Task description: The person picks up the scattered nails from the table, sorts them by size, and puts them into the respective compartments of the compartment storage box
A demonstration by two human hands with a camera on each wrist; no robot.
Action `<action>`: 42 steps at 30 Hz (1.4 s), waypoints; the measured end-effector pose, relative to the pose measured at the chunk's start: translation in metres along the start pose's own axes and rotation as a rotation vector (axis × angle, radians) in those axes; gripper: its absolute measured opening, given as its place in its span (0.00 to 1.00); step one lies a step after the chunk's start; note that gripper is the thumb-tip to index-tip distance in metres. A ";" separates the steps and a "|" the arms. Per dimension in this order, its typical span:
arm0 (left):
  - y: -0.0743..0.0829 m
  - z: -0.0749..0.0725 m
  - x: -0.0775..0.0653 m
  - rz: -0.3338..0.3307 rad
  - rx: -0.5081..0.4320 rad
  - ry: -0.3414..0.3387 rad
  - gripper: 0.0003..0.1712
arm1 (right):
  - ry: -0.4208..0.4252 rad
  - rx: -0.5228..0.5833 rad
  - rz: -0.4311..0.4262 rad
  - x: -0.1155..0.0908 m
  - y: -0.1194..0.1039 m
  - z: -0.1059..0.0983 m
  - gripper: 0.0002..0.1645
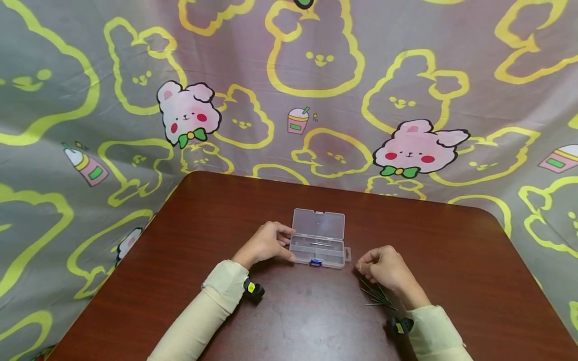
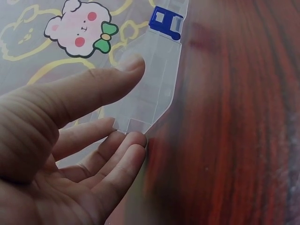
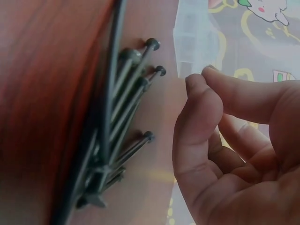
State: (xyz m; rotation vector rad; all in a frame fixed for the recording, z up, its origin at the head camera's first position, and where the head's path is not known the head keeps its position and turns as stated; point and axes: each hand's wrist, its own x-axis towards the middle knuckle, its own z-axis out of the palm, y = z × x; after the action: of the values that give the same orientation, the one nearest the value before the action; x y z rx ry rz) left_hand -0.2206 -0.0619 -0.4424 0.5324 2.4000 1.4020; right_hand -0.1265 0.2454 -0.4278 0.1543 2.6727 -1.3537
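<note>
A clear plastic box [image 1: 318, 256] stands on the table with its lid [image 1: 318, 224] raised and a blue latch [image 1: 315, 262] at its front. Inside lies a thin metal nail [image 1: 321, 244]. My left hand [image 1: 266, 243] holds the box at its left end, thumb by the front corner and fingers at the side. To the right of the box is my right hand [image 1: 384, 268], its fingers curled and thumb and index tips together; nothing shows between them. Several dark nails [image 3: 122, 103] lie in a loose pile beside and below that hand.
The brown table [image 1: 217, 210] has rounded far corners. A grey curtain [image 1: 253, 60] printed with yellow outlines and pink rabbits hangs behind and to the left of it. A hanging tab [image 1: 347, 254] juts from the box's right end.
</note>
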 end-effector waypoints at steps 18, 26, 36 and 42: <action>-0.001 -0.001 0.000 0.019 -0.025 -0.002 0.39 | 0.000 -0.307 -0.112 -0.008 0.003 0.001 0.08; -0.002 0.000 0.000 0.011 -0.034 0.001 0.40 | 0.004 -0.375 -0.177 -0.007 0.000 0.005 0.12; -0.003 0.001 0.000 0.033 -0.016 -0.008 0.40 | 0.005 -0.405 -0.165 -0.007 0.002 0.005 0.11; -0.003 0.000 -0.001 0.032 -0.022 0.002 0.39 | -0.001 -0.459 -0.147 -0.007 0.000 0.006 0.11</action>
State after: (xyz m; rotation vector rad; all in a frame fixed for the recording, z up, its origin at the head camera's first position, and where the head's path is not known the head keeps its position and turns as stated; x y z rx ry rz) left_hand -0.2199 -0.0634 -0.4451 0.5667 2.3852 1.4412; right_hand -0.1196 0.2402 -0.4299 -0.0943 2.9548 -0.7321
